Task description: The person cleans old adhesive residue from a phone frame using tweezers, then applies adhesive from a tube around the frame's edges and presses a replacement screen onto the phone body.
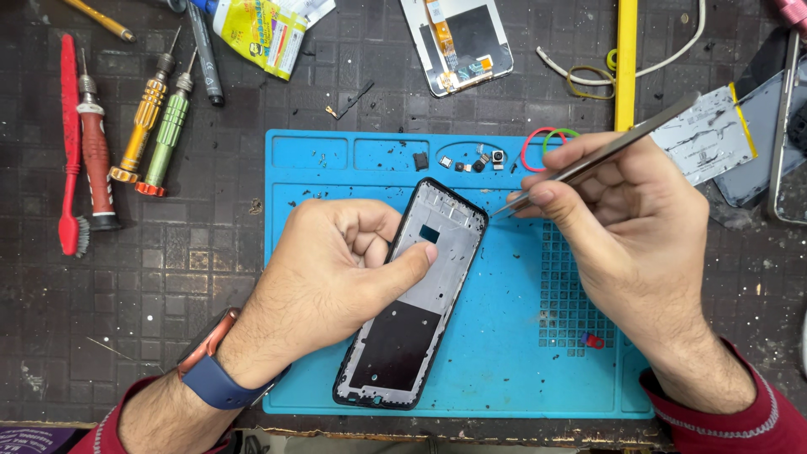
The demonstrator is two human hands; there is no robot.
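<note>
On the blue mat (pixel 521 336), the phone frame (pixel 418 294) lies slanted with its top end pointing up and right, pinned by the left hand (pixel 336 269), while the right hand (pixel 630 227) pinches thin tweezers (pixel 597 155) just beside that top end.

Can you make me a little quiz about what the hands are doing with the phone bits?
1. True or false: the left hand holds the phone frame with its thumb pressed on it.
2. What does the right hand hold? A) tweezers B) a screwdriver C) a toothbrush
3. What colour is the mat under the frame?

Key:
1. True.
2. A, the tweezers, tips pointing near the frame's top corner.
3. Blue.
</note>
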